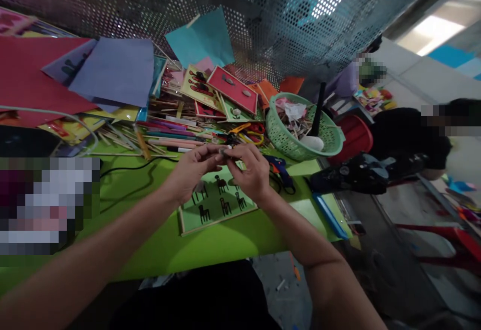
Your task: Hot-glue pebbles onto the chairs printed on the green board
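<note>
Left hand (195, 172) and right hand (252, 170): fingertips jointly pinching small grey object (223, 152) | Below hands: green rectangular card with dark chair figures (214, 218) | Right of hands: blue-and-orange glue gun (280, 169)

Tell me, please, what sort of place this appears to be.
It is probably a craft workshop or classroom: a glue gun lies on the green table, coloured paper and thin sticks are piled up, and a green card bears small dark figures.
</note>
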Action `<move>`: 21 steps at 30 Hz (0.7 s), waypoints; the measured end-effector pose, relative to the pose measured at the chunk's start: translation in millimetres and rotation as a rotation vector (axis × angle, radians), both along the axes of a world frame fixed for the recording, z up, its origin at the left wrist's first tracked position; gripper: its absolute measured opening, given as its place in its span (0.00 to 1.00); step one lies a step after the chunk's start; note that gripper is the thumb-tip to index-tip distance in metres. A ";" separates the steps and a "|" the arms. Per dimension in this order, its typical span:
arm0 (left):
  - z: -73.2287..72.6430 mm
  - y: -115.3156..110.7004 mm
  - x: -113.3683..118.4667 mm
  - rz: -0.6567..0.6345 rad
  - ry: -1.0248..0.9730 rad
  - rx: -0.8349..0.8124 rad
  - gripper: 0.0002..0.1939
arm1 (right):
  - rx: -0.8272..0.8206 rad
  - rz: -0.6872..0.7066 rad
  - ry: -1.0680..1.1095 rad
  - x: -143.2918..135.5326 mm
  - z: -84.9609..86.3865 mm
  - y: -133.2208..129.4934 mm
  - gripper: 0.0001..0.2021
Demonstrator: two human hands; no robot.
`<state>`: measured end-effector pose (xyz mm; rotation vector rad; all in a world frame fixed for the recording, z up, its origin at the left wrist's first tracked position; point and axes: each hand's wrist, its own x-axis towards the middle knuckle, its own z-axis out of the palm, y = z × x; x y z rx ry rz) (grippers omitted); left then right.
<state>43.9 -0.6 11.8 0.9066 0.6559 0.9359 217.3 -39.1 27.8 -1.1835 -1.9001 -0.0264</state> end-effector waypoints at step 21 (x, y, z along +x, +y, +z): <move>6.1 2.0 -6.3 0.042 0.217 0.278 0.20 | -0.257 0.103 -0.619 9.7 31.5 24.2 0.16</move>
